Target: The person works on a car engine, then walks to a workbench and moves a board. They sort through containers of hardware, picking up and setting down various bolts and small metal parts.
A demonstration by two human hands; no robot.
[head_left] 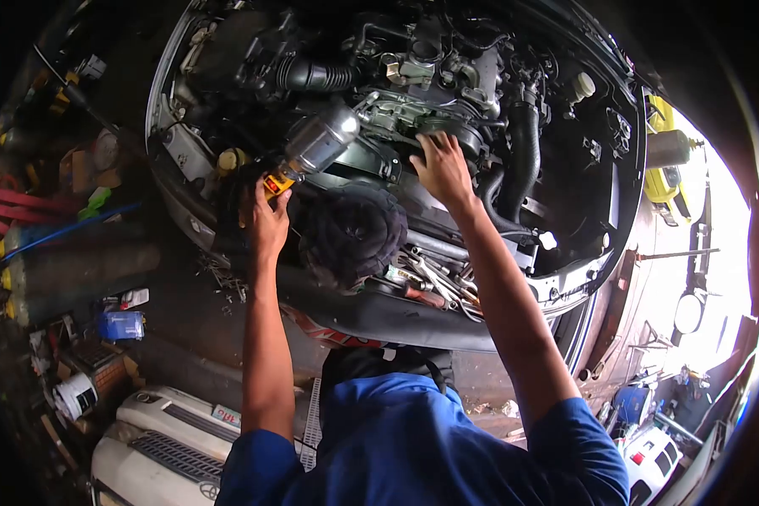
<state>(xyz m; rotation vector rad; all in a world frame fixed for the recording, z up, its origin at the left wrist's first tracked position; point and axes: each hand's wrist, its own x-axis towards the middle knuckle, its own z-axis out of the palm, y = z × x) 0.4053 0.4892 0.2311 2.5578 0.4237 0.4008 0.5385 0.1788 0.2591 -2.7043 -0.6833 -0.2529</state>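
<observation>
Over the open engine bay, left hand (269,221) grips the yellow handle of a silver work light (316,143) aimed inward so the right hand (444,169), fingers spread flat on the engine (447,93), gets lit, wrenches (434,282) piled close.

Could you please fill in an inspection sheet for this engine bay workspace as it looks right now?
Surface: open engine bay of a car, crowded with parts; a dark cloth lies on its front edge.
Job's things: a silver torch with an orange switch end, aimed into the bay.
Clutter: loose spanners on the front rail; a blue box and a white tub on the floor.
Grippers: left hand grips the torch's end; right hand rests, fingers spread, on the engine.
Cables: black hoses and wiring run through the bay; a blue hose lies at the left.
Surroundings: a detached white bumper below; a bright doorway at the right.
</observation>
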